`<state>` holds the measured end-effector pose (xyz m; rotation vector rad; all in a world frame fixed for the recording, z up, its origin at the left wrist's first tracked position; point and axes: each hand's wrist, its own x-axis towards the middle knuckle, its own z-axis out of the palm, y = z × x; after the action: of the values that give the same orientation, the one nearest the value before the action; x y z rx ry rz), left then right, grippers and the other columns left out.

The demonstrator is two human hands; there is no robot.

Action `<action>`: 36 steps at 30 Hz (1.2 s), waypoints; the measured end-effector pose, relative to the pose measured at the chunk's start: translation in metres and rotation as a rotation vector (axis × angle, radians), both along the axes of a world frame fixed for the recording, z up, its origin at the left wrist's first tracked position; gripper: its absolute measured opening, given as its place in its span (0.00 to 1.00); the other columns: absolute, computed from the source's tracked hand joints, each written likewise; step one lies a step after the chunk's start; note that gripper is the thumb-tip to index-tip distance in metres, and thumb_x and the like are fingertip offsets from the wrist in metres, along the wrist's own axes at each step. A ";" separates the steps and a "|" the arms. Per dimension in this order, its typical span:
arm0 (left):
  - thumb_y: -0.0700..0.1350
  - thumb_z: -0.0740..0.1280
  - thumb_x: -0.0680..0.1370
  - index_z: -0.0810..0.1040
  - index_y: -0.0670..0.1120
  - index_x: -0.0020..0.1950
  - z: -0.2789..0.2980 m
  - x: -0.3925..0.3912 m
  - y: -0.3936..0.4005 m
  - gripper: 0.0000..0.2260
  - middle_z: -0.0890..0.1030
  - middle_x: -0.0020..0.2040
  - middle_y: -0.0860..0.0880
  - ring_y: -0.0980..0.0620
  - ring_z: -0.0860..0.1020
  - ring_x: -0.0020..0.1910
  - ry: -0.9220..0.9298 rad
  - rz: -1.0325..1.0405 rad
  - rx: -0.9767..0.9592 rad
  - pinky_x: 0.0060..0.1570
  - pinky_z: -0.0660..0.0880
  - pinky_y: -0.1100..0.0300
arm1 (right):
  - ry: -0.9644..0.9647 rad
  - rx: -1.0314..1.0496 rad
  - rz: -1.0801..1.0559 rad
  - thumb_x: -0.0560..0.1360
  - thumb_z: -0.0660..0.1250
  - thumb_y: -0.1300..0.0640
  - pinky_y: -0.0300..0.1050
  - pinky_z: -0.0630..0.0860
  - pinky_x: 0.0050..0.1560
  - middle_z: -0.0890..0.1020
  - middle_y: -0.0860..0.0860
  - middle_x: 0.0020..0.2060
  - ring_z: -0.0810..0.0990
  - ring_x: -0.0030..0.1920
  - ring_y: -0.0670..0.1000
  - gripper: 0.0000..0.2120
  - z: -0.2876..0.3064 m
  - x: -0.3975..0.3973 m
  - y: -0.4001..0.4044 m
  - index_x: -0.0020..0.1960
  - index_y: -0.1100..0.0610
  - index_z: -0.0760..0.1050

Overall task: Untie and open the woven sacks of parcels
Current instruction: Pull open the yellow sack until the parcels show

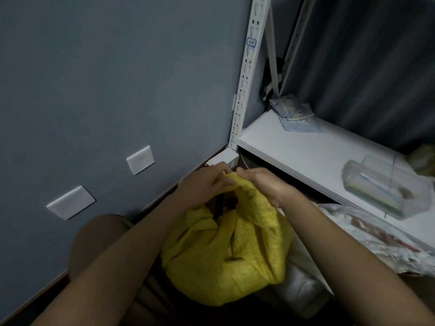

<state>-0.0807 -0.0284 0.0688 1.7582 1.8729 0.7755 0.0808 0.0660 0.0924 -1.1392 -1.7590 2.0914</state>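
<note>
The yellow sack (226, 262) is seen on the floor between the forearms, bulging and apparently still tied. Its knotted top (229, 182) is pinched from both sides, by the left hand (202, 184) and the right hand (263, 184). The knot is probably best worked loose strand by strand rather than pulled tight. Little room is left: the wall (106, 90) stands close on the left, the shelf edge (294, 165) on the right, the upright post (244, 90) just beyond.

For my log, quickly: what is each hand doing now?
Left hand: grips the tied top of the yellow sack.
Right hand: grips the same top.
</note>
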 end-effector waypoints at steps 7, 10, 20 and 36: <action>0.57 0.58 0.79 0.73 0.53 0.49 -0.006 -0.003 0.010 0.09 0.75 0.45 0.52 0.53 0.74 0.46 -0.221 0.128 -0.027 0.43 0.72 0.60 | 0.058 0.457 -0.089 0.78 0.65 0.55 0.42 0.77 0.46 0.84 0.50 0.41 0.81 0.43 0.45 0.07 -0.025 0.015 -0.001 0.50 0.55 0.81; 0.61 0.59 0.77 0.71 0.57 0.58 -0.013 0.001 0.009 0.13 0.75 0.52 0.55 0.55 0.75 0.50 -0.073 -0.038 -0.022 0.47 0.75 0.56 | 0.063 -0.261 -0.102 0.77 0.65 0.52 0.52 0.77 0.53 0.84 0.58 0.47 0.82 0.48 0.57 0.15 -0.017 0.014 0.006 0.57 0.61 0.79; 0.65 0.61 0.73 0.71 0.58 0.48 -0.010 0.002 0.017 0.13 0.76 0.49 0.52 0.52 0.76 0.47 -0.189 -0.023 -0.084 0.44 0.73 0.57 | 0.224 -0.231 -0.185 0.79 0.62 0.58 0.43 0.80 0.41 0.85 0.55 0.43 0.84 0.43 0.51 0.10 -0.015 0.029 -0.017 0.52 0.60 0.80; 0.64 0.54 0.76 0.71 0.54 0.61 -0.016 0.016 0.023 0.21 0.76 0.55 0.52 0.55 0.75 0.52 -0.044 -0.146 0.065 0.50 0.75 0.55 | 0.144 -0.068 -0.432 0.77 0.66 0.53 0.50 0.77 0.57 0.81 0.58 0.54 0.80 0.53 0.54 0.14 -0.020 0.033 -0.016 0.58 0.60 0.78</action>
<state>-0.0646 -0.0058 0.0527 1.8785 1.6870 0.8200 0.1143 0.0499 0.0728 -1.2213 -1.2518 1.9235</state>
